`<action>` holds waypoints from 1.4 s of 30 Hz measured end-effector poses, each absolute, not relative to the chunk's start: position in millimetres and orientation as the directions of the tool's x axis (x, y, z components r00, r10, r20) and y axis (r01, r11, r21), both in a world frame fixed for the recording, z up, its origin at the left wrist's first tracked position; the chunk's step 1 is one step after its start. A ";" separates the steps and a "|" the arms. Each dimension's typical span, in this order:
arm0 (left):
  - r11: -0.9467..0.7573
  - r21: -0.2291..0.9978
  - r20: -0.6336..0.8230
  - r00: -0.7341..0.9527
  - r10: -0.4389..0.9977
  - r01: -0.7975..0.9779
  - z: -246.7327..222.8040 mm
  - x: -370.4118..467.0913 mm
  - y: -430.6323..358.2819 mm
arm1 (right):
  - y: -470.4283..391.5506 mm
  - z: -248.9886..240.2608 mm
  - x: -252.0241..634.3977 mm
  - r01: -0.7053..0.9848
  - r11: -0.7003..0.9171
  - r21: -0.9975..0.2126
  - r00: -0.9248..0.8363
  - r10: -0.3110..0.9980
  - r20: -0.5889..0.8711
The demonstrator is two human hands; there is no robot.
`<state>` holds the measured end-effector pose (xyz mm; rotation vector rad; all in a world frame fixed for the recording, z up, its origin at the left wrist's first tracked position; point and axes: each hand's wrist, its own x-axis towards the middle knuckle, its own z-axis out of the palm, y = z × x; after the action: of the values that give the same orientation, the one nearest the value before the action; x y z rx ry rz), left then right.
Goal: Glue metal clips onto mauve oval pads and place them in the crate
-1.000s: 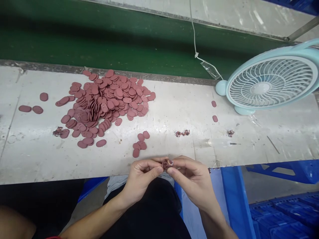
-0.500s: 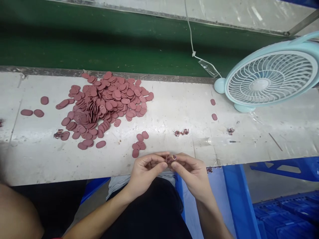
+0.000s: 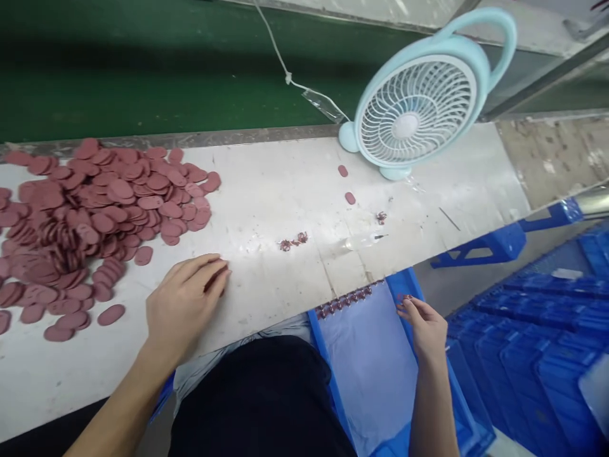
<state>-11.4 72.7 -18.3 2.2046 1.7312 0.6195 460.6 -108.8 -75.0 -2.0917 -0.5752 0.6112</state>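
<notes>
While no brand, label or readable writing shows on anything in view, the layout is plain enough. The left hand [image 3: 183, 304] lies palm-down on the white worktable [image 3: 285, 190], fingers close together and flat over a few dark red oval pieces at its fingertips; whether it pinches any of them I cannot tell. Just to its left spreads the big heap of red oval pieces [image 3: 85, 216], which runs off the left edge of the picture, with loose ones strewn toward the near edge. The right hand [image 3: 425, 324] is well apart from the left, below the table's near edge, over the rim of a blue bin [image 3: 404, 289]; its fingertips are drawn together on something small and reddish, too small to make out. A row of small red rings [image 3: 345, 301] sits along the bin's upper edge, above a pale blue sheet. Between the heap and the light blue fan [image 3: 419, 114] at the far edge, the tabletop holds only two stray ovals and small reddish scraps [image 3: 294, 241].
</notes>
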 end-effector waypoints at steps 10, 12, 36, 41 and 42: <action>0.077 0.925 -0.067 -0.039 0.997 0.372 25.3 1.6 68.6 | -108.9 -181.4 500.5 0.481 -0.777 -0.407 0.690 0.622 -0.371; 0.130 0.958 -0.121 -0.050 0.991 0.256 28.4 0.6 63.5 | -105.2 -190.0 504.3 0.518 -0.779 -0.354 0.685 0.625 -0.373; 0.408 0.864 -0.445 -0.068 0.893 -0.295 10.5 -24.2 37.3 | -47.3 -79.7 429.2 0.079 -0.439 -0.895 0.874 0.463 -0.150; 0.534 0.719 -0.569 0.063 0.820 -0.445 -0.2 -14.6 29.4 | -11.1 -38.8 340.4 -0.309 -0.191 -0.932 0.615 0.707 -0.349; 0.545 0.699 -0.570 0.099 0.815 -0.462 0.0 -10.5 28.7 | 1.5 -35.9 325.6 -0.415 -0.172 -0.893 0.523 0.758 -0.389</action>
<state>-10.5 28.7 0.0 0.3873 1.1132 0.9800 325.6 1.5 -35.9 -1.3895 -0.3240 1.0710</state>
